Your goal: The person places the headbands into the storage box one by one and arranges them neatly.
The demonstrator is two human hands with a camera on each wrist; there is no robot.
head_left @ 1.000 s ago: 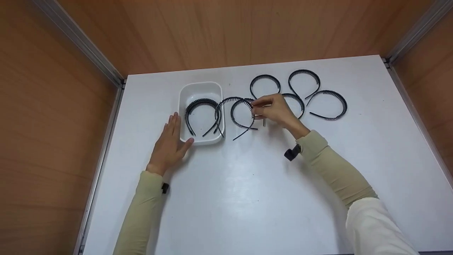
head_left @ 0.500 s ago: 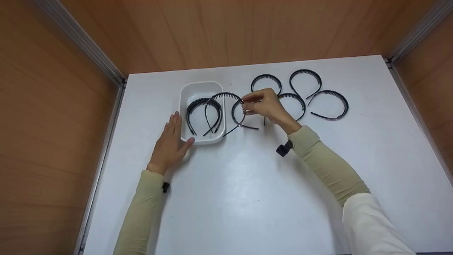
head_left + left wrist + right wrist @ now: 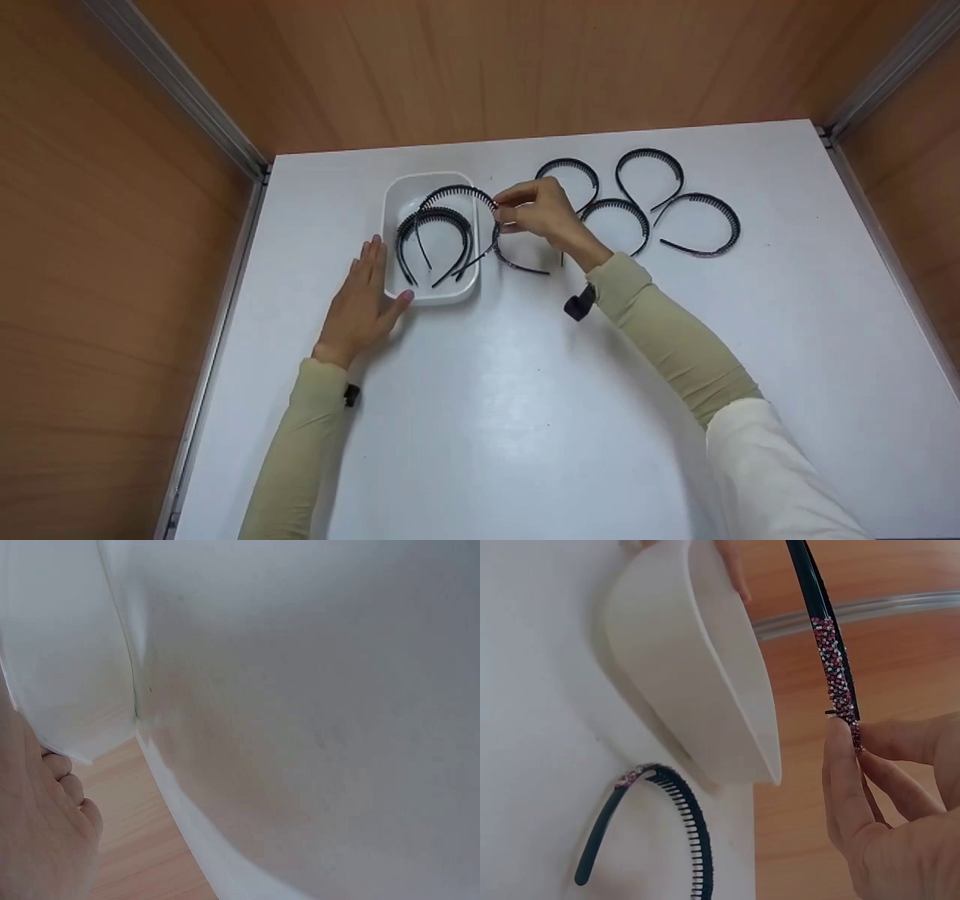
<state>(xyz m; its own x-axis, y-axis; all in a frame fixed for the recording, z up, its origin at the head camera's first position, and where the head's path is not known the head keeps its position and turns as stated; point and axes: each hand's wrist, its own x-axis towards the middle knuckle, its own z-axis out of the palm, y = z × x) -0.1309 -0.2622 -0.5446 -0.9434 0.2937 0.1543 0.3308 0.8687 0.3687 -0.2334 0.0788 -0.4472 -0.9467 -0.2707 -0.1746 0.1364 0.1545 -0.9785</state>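
My right hand (image 3: 544, 214) pinches a black toothed headband (image 3: 456, 190) by one side, above the white plastic tub (image 3: 388, 196). The right wrist view shows pink and white glittery bits on the held headband (image 3: 832, 660). Inside the tub lie several black headbands (image 3: 435, 215), overlapping with their ends toward me. My left hand (image 3: 356, 307) rests against the tub's left side, fingers straight, thumb at the front corner. Just right of the tub, another headband (image 3: 525, 268) lies on the table, partly hidden by my right hand.
Several more headbands lie toward the back right, among them one headband (image 3: 570, 162), a second headband (image 3: 649, 152) and a third headband (image 3: 731, 221). The white table (image 3: 510, 420) is bordered by a wooden back wall (image 3: 480, 75) and side walls.
My right hand has moved left and slightly back, carrying the headband from beside the tub to over it. The left hand stays against the tub.
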